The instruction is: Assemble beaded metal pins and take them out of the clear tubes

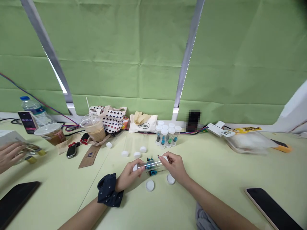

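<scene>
Left hand [129, 175] and right hand [174, 166] each keep a closed grip on one clear tube [153, 165] (blue bits inside) above the table [216, 179], caps [150, 185] just below.

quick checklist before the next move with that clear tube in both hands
1. Left hand grips one end of the clear tube: ok.
2. Right hand at the other end: ok.
3. Tube level, just above the table: ok.
4. Blue bits contained in the tube: cannot tell.
5. Loose white caps near the hands: ok.
6. Capped tubes upright behind: ok.
</scene>
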Demonstrator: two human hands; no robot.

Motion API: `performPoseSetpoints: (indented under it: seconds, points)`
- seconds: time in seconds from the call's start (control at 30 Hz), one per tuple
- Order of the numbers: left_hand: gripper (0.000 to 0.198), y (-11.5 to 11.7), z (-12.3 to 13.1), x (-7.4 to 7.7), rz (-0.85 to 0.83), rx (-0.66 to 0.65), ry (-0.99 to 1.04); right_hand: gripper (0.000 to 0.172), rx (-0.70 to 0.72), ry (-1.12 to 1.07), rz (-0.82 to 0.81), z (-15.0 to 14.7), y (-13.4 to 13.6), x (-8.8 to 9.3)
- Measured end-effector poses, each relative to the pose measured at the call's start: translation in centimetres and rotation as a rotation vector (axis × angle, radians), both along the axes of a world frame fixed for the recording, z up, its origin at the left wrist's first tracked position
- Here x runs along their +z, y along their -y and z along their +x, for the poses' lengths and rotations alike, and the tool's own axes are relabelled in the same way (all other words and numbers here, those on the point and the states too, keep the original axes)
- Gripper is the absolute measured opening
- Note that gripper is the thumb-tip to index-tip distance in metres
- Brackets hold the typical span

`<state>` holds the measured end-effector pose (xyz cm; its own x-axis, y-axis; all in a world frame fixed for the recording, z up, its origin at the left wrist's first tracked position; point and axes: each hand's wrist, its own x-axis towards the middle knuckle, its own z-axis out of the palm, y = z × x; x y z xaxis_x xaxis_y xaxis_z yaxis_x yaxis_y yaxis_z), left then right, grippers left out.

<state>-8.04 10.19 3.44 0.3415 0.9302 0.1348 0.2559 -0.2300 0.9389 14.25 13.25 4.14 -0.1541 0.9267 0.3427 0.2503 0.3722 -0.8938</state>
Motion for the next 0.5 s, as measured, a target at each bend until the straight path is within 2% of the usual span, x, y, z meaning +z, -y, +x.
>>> performPoseSetpoints:
  seconds: [0.13, 0.23, 0.37, 0.5]
  points:
    - [0.04, -0.6, -0.5, -0.3, -0.193, 0.047, 0.128, 0.021, -0.038, -0.024, 0.114, 0.8, -0.6, 0.6]
    - [0.04, -0.9, -0.8, -0.2, -0.19, 0.127, 0.185, 0.022, -0.085, 0.042, 0.135, 1.6, -1.9, -0.2]
    - [0.04, -1.0, -0.7, 0.0, -0.189, 0.152, 0.2, 0.021, -0.069, 0.233, 0.164, 2.2, -3.3, -1.8]
    - [0.036, -0.9, -0.7, -0.1, -0.193, 0.134, 0.206, 0.015, -0.038, 0.297, 0.242, 1.9, -2.9, -1.5]
